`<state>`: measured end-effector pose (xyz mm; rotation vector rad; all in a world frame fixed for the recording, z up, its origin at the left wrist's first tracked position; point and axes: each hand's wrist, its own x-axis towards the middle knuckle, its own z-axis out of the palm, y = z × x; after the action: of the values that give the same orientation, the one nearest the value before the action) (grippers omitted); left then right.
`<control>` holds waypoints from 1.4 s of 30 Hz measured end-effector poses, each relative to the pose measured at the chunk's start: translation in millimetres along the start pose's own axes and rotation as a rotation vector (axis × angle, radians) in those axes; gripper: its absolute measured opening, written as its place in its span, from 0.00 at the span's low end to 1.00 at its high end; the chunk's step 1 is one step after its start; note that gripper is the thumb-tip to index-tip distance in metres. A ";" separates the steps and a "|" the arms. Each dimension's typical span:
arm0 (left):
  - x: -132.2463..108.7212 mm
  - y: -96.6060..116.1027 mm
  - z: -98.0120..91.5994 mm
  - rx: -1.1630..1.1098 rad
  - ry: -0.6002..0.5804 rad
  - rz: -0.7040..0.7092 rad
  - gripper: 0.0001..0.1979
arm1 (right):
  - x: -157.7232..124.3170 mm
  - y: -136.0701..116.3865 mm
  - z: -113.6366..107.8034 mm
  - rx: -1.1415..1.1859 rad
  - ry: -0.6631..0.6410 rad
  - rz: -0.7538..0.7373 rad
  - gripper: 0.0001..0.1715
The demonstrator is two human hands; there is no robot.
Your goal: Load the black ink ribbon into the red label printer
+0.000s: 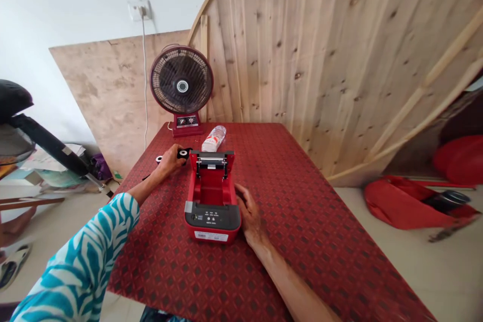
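Observation:
A red and black label printer (pixel 213 219) stands on the table with its lid raised and its red inner bay exposed. My right hand (pixel 249 214) lies along the printer's right side, fingers stretched forward and touching it. Beyond the printer's left side, my left hand (pixel 171 161) is closed around a black roll with a pale core (pixel 183 153). Another pale-cored roll (pixel 159 159) sits just left of that hand, mostly hidden behind the wrist. A clear plastic bottle (pixel 214 138) with a red and white label lies on its side behind the raised lid.
A dark red fan (pixel 182 83) stands at the back left of the red patterned table (pixel 302 241). Its cord (pixel 145 70) runs up to a wall socket (pixel 139 10). Wooden boards (pixel 294 60) lean behind. A red bag (pixel 396 204) lies on the floor at right.

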<state>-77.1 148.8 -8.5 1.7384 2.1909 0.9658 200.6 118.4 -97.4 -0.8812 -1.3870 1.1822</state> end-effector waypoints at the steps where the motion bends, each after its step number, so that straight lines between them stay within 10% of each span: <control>1: -0.1 -0.5 1.8 0.040 -0.009 -0.005 0.15 | 0.5 0.4 0.5 0.001 0.001 -0.005 0.20; 13: -10.4 2.9 -19.6 0.104 -0.051 0.125 0.27 | 1.0 -1.5 0.0 0.001 -0.023 0.011 0.20; 20: -18.9 -53.1 -57.7 -0.138 0.068 0.014 0.27 | 1.5 -0.4 1.5 0.029 0.001 -0.005 0.20; 29: -33.3 -82.4 -48.8 -0.448 -0.190 -0.061 0.34 | 0.3 -2.2 -1.0 -0.008 0.003 0.013 0.20; 42: -41.7 -76.1 -45.9 -0.536 -0.011 -0.119 0.25 | -1.0 -7.1 1.6 -0.010 0.005 0.012 0.20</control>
<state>-149.4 85.3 -27.9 1.3437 1.7765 1.3489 199.9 115.5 -90.7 -0.9002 -1.3860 1.1830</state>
